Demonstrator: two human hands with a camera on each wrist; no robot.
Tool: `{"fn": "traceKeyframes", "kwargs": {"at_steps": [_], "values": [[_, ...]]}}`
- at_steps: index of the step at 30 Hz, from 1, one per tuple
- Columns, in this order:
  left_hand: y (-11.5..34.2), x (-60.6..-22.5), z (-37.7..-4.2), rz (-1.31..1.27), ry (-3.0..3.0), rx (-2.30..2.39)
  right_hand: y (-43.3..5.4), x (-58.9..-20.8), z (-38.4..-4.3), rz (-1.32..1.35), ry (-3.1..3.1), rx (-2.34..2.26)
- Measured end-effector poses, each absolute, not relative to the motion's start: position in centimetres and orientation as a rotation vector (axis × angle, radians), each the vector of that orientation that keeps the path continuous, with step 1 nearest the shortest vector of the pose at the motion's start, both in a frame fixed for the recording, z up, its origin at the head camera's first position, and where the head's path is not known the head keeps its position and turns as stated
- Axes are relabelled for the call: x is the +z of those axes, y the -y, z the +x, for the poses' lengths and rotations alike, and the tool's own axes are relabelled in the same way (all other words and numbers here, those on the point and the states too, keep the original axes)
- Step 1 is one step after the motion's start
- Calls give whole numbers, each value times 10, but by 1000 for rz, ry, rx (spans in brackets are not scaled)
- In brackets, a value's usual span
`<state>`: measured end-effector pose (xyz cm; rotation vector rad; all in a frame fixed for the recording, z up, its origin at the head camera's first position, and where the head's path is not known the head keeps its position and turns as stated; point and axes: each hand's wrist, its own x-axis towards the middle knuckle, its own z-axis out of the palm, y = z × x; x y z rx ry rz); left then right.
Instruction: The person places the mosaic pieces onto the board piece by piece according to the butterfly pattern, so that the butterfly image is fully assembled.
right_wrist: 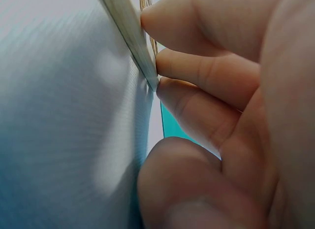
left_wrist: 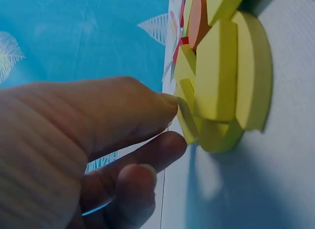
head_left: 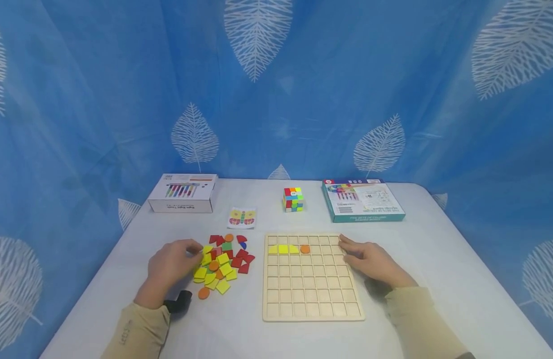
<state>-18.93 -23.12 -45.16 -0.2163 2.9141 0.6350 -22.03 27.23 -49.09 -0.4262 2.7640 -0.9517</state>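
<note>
My left hand (head_left: 174, 262) is at the left side of a loose pile of wooden shape pieces, mostly yellow and red. Between its thumb and index fingertips it pinches a thin yellow piece (left_wrist: 187, 121), whose full outline is hidden. My right hand (head_left: 376, 262) touches the right edge of a wooden grid board (head_left: 309, 283) near its upper corner, fingertips along the rim. In the board's second row lie a yellow quarter-round (head_left: 273, 249), a yellow square (head_left: 282, 249), another yellow quarter-round (head_left: 293, 249) and an orange disc (head_left: 305, 249).
A butterfly pattern card (head_left: 242, 218) lies behind the pile. Farther back stand a white box (head_left: 183, 193), a puzzle cube (head_left: 293, 200) and a flat teal-edged box (head_left: 363, 201). Red pieces (head_left: 237, 262) lie on the pile's right side, an orange disc (head_left: 204, 293) at its front.
</note>
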Motion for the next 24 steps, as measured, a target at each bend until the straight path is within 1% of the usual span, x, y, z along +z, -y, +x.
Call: {"fn": "traceKeyframes", "kwargs": {"at_steps": [13,24], "values": [[216,-466,-190,-163,-2971,647,-271,-492,-220,-419,-2766,-956],[218,-474,-198,-198,-3009,701,-272,-492,-220,-434,-2769,-958]]}}
